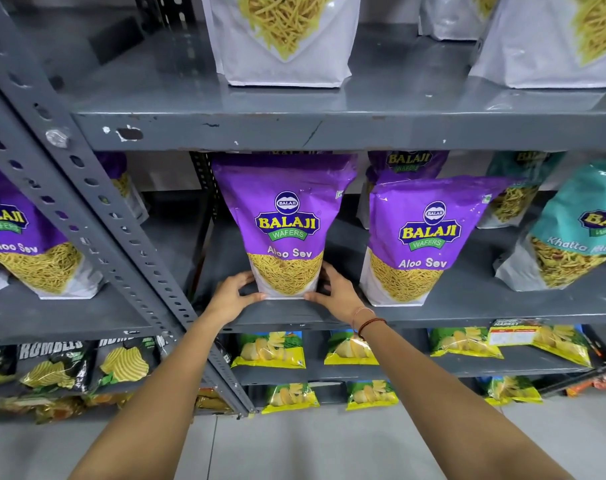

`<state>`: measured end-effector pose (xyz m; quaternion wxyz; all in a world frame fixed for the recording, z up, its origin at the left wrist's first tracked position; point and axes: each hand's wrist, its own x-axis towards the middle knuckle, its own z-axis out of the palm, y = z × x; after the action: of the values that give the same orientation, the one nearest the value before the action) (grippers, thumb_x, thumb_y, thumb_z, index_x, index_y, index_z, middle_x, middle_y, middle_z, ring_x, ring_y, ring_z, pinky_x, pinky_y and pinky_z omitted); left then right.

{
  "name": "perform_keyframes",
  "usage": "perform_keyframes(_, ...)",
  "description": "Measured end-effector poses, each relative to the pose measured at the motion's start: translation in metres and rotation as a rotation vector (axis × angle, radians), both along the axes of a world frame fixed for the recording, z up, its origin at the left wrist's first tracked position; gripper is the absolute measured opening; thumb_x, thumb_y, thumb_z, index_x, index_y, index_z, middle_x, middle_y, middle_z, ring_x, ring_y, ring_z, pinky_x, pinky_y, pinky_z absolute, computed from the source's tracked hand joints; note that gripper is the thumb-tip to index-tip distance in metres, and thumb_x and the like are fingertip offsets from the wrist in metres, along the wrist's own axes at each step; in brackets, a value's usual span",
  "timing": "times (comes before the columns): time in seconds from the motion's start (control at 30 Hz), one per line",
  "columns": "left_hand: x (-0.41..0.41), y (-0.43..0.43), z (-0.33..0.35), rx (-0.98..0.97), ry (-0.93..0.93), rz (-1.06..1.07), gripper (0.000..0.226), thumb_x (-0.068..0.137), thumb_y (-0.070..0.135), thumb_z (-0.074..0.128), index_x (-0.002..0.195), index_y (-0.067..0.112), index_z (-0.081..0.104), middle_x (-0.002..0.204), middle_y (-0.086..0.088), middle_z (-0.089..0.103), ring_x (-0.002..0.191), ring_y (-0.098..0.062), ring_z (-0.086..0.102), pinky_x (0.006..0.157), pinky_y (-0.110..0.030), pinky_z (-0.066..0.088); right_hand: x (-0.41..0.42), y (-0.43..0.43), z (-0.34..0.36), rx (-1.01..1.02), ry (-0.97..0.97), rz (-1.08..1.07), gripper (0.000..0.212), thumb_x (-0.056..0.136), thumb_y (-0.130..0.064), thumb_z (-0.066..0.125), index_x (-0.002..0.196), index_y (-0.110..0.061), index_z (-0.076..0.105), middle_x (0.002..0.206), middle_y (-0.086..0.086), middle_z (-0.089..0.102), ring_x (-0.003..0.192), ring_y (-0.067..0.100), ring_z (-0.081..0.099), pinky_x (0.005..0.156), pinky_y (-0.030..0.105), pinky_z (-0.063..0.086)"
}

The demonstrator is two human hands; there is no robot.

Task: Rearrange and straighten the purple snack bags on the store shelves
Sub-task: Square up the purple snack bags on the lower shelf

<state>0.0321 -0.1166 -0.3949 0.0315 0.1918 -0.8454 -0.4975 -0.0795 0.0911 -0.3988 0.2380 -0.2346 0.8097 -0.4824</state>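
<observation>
Both hands clasp the base of one purple Aloo Sev bag (285,230): the left hand (230,296) cups its lower left corner with the thumb lying along the bottom front edge, and the right hand (336,292) mirrors this at the lower right corner, fingers curled round the side. Held bag stands upright near the front lip of the grey middle shelf (467,306), label facing outward. Just to its right, apart from it, a second purple bag (426,237) stands upright, also at the front. Behind that one, farther back, a third purple bag (408,164) is partly hidden. Left of the slanted perforated upright (97,220), another purple bag (28,233) sits in the neighbouring bay, tilted slightly. At far right stands a teal bag (578,230). On the upper shelf (294,129) rest white bags (284,39) with clear windows. Lower shelves carry yellow-green chip packets (270,349) and black ridged-chip packets (59,365). Threads and a bracelet (369,323) circle the right wrist.
</observation>
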Motion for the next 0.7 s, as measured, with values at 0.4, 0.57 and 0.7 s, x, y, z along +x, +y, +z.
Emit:
perform_keyframes(0.4,0.027,0.071,-0.012,-0.112,0.228,0.474,0.050,0.075,0.009,0.073,0.122,0.007,0.057,0.118,-0.014,0.061,0.111,-0.027,0.057,0.095,-0.034,0.042,0.039,0.057,-0.007,-0.053,0.311,-0.224,0.044,0.082,-0.014,0.069,0.123,-0.010,0.055,0.121,0.012,0.056,0.113,0.027,0.054,0.097,0.038,0.047)
perform_keyframes(0.57,0.016,0.151,-0.007,-0.168,0.408,0.308,0.020,0.082,0.013,0.067,0.101,0.018,0.062,0.087,0.007,0.059,0.078,-0.012,0.061,0.070,-0.032,0.051,0.037,0.120,0.002,-0.262,0.310,-0.635,0.039,0.077,-0.013,0.075,0.108,-0.020,0.054,0.105,0.002,0.050,0.093,0.020,0.055,0.067,0.006,0.045)
perform_keyframes(0.7,-0.031,0.179,-0.013,-0.122,0.289,0.045,0.047,0.076,0.021,0.073,0.120,0.017,0.055,0.108,0.007,0.057,0.091,0.000,0.058,0.080,-0.032,0.052,0.007,0.153,0.005,-0.220,0.238,-0.703,0.075,0.068,-0.019,0.084,0.130,-0.018,0.041,0.115,0.002,0.041,0.102,0.019,0.050,0.081,0.029,0.048)
